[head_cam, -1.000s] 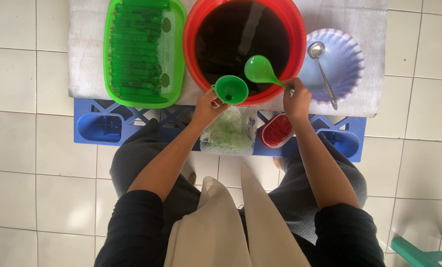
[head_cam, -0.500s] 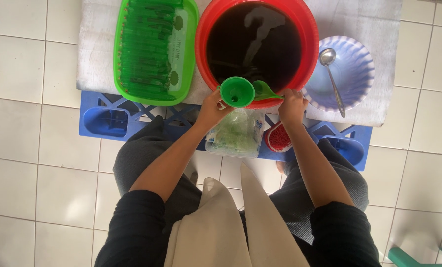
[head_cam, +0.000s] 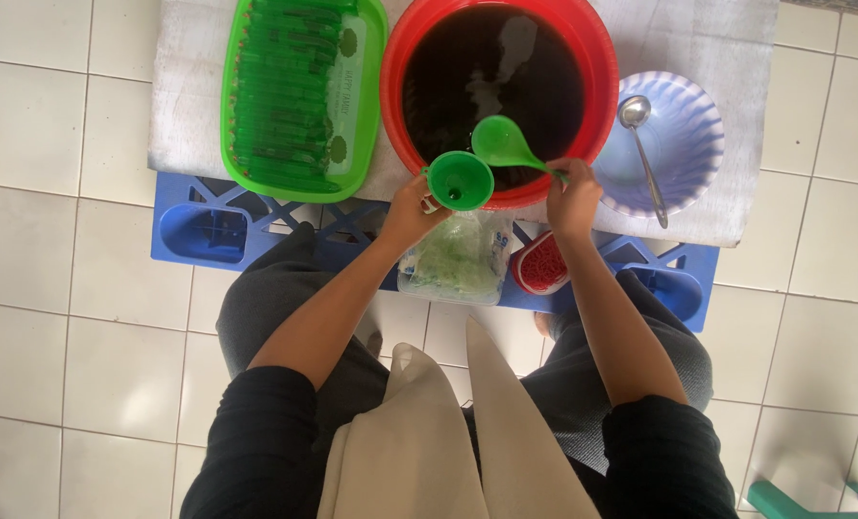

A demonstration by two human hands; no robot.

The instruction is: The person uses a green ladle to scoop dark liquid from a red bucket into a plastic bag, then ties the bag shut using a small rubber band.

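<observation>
My left hand [head_cam: 410, 213] holds a green funnel [head_cam: 459, 180] at the near rim of a red basin [head_cam: 602, 91] full of dark liquid. My right hand [head_cam: 571, 200] grips the handle of a green ladle [head_cam: 502, 143], whose bowl hovers over the liquid just right of the funnel. Below the funnel lies a clear bag [head_cam: 455, 259] of small plastic sleeves, and whatever hangs under the funnel is hidden by it.
A green tray [head_cam: 367, 91] of filled green tubes sits left of the basin. A lilac bowl [head_cam: 684, 144] with a metal spoon [head_cam: 642, 149] is at the right. A red tub [head_cam: 540, 264] of rubber bands rests on the blue crate [head_cam: 203, 235] in front.
The ladle tipped toward the funnel half a second ago; now it is lifted back over the dark liquid, bowl up. The left hand and funnel stayed put.
</observation>
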